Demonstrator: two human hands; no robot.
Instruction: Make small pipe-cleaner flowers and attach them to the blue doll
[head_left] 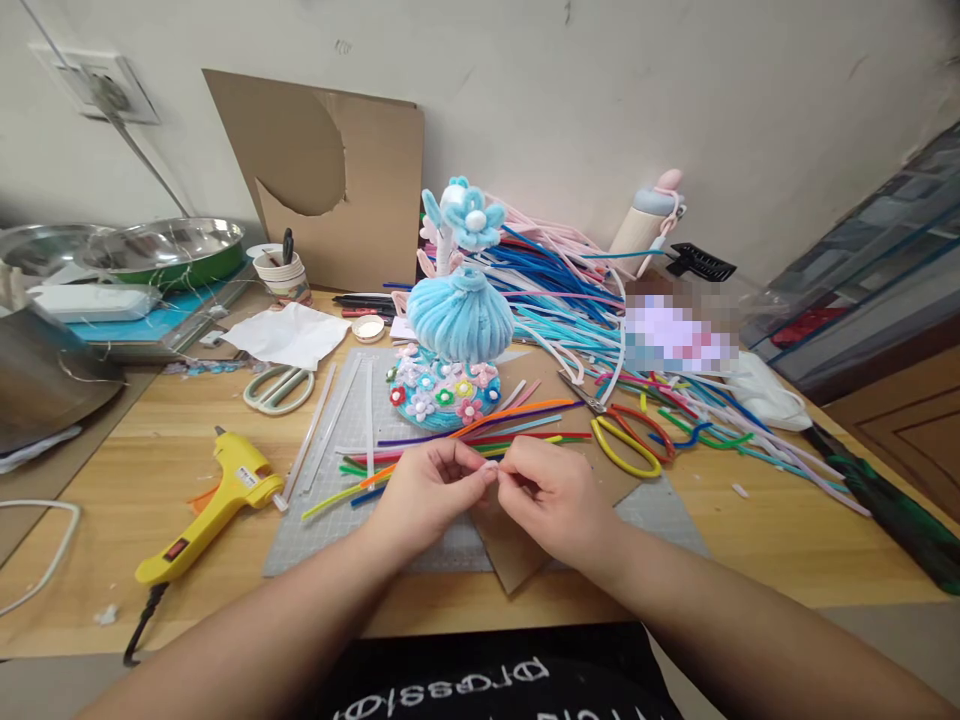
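Observation:
Both hands meet over the front of the grey cutting mat (300,545). Between the fingertips of my left hand (427,495) and my right hand (551,495) is a small pale pink fuzzy piece (490,467), mostly hidden; it looks like a bit of pipe cleaner. Each hand pinches it with curled fingers. Just beyond stands a blue pipe-cleaner lamp (461,315) with a pleated shade, a flower on top and a round base (442,400) covered in small colourful flowers. Loose colourful pipe cleaners (517,412) lie between the base and my hands.
A yellow glue gun (214,505) lies left, with glue sticks (334,425) beside it. Scissors with red and yellow handles (630,445) rest right, on a cardboard piece (517,560). Behind are a pipe-cleaner pile (547,270), a paper cup (281,275) and pale-handled scissors (279,390).

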